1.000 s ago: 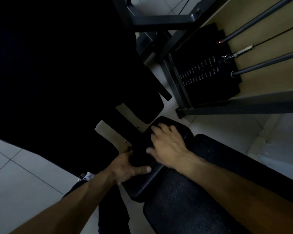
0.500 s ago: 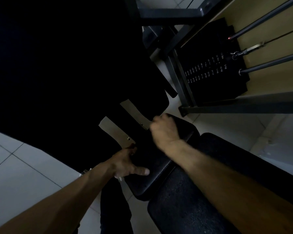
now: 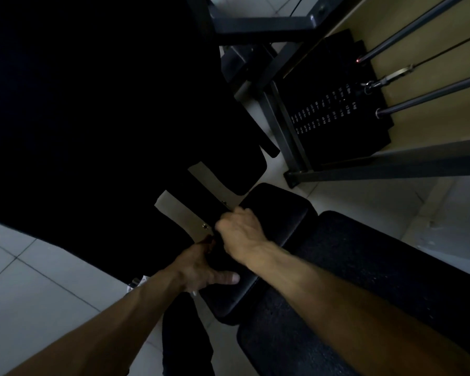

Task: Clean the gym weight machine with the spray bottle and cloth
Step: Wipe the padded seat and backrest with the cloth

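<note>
Black vinyl seat pad [image 3: 280, 213] of the weight machine [image 3: 391, 165] sits mid-scene, w/ both forearms reaching in from the near edge. L hand [image 3: 201, 270] grips the pad's near-left edge, thumb flat across the top and fingers curled round the side. R hand [image 3: 239, 232] is balled up, knuckles up, on the pad's far-left corner just beside a pale metal bracket [image 3: 179, 213]. It's too dark to tell whether it's got anything in it. Textured bench [image 3: 364, 267] lies just beside the pad, on the right. Weight stack [image 3: 337, 126] & guide rods [image 3: 432, 94] stand far right, well apart from both hands.
</note>
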Motion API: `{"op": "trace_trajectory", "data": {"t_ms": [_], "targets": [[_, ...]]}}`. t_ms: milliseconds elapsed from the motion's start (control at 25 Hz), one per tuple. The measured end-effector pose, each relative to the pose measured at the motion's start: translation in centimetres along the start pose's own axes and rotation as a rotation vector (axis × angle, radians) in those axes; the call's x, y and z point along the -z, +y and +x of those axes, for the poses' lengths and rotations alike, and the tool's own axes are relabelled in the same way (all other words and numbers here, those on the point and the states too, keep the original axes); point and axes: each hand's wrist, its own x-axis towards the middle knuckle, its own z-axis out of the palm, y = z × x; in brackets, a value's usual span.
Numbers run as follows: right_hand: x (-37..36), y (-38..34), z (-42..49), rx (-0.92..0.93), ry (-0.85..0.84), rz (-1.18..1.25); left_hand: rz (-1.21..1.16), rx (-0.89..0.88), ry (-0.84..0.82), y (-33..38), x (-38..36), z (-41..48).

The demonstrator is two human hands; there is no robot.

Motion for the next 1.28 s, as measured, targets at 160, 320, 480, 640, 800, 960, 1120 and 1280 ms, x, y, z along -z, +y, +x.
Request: {"op": "trace_trajectory", "data": {"t_ms": [160,320,480,640,800,960,1120,1280], "targets": [[1.8,6.0,2.0,-0.15,0.127,-0.097,-0.011,0.041,-0.029,0.6,0.4,0.1],[1.9,7.6,2.7,-0.336,0.236,-0.058,-0.052,0.059,-0.024,-0.4,0.0,0.7],[-1.2,2.6,-2.5,0.085,0.021,-0.007,-0.064,0.05,-0.058,0.8,-0.2,0.2],[1.3,10.6,-3.2,0.065,0.097,0.003,-0.096,0.065,-0.055,1.1,-0.2,0.3],[2.7,13.1,-3.7,-0.197,0.272,0.02,-0.113,0.067,-0.062,1.1,-0.4,0.2],[1.4,3.8,-8.8,0.203,0.092,0.123,-0.041,0.06,-0.049,1.5,-0.6,0.5],[4.2,9.5,-9.0,0.128,0.134,0.016,-0.085,0.061,-0.051,1.1,-0.5,0.2],[4.3,10.6,-8.5,-0.046,0.279,-0.006,-0.145,0.052,-0.05,0.9,-0.7,-0.1]]}}
